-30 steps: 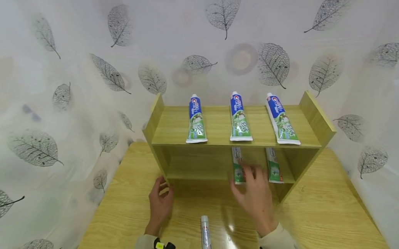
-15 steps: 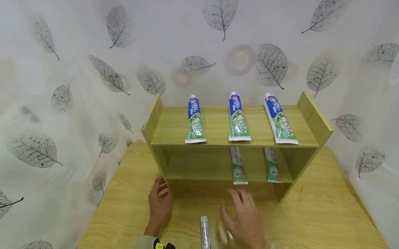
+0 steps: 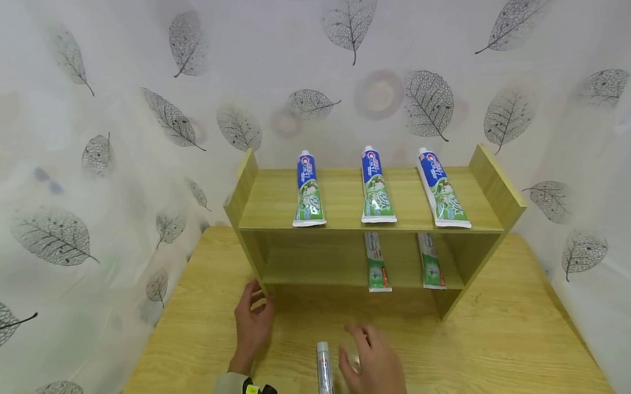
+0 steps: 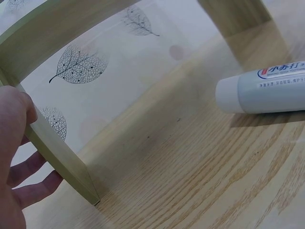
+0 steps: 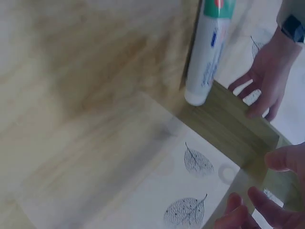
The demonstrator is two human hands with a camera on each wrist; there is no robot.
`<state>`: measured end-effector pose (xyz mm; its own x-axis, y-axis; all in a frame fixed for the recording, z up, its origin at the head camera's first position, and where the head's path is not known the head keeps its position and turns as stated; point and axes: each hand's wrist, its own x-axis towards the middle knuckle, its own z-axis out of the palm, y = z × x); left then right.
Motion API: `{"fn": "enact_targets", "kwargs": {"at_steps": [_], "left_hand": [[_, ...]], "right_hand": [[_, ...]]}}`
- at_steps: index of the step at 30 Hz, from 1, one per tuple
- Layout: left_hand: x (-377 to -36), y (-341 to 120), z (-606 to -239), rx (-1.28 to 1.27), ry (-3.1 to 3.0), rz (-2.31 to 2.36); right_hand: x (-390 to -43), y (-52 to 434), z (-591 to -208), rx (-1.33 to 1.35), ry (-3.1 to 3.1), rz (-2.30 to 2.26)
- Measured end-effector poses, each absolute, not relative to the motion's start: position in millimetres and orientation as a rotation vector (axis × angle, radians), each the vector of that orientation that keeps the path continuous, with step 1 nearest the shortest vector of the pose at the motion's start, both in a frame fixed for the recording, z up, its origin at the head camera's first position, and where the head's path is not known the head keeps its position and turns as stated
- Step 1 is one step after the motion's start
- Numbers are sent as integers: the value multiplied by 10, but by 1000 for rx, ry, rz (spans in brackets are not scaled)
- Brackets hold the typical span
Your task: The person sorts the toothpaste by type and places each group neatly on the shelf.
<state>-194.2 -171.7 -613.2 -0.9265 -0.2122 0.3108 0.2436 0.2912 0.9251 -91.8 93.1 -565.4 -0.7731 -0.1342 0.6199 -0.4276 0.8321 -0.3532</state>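
Note:
My left hand grips the lower left side panel of a wooden two-tier shelf, thumb on one face and fingers on the other, as the left wrist view shows. My right hand, fingers loosely bent around nothing, is over the table just right of a silver and green toothpaste tube. That tube lies on the table with its white cap toward the shelf; its lower end is cut off in the head view. On the lower tier lie two green and white toothpaste tubes, at middle and right.
Three blue and green toothpaste tubes lie spaced along the top tier, caps to the back. The shelf stands on a wood-grain table. Behind it hangs a white leaf-print sheet.
My right hand has left the middle tube on the lower tier and come down and back toward the tube on the table. The left hand has stayed at the side panel.

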Motion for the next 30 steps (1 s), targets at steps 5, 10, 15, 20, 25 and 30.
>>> {"fn": "enact_targets", "kwargs": {"at_steps": [5, 10, 15, 20, 25, 30], "left_hand": [[-1941, -1716, -6107, 1, -2207, -1675], [-1935, -1726, -6131, 2, -2214, -1670], [-1931, -1722, -6152, -8, -2205, -1649], [-1941, -1716, -6161, -2, -2199, -1663], [-1939, -1712, -6153, -2, -2195, -1673], [-1944, -1706, -6147, -12, -2186, -1677]], "right_hand": [[-846, 890, -5720, 387, -2471, 692], [-780, 853, -5763, 369, -2539, 726], [-728, 831, -5824, 367, -2573, 729], [-701, 830, -5909, 391, -2549, 701], [-683, 832, -5995, 429, -2508, 675], [-645, 821, -6098, 434, -2483, 643]]}}
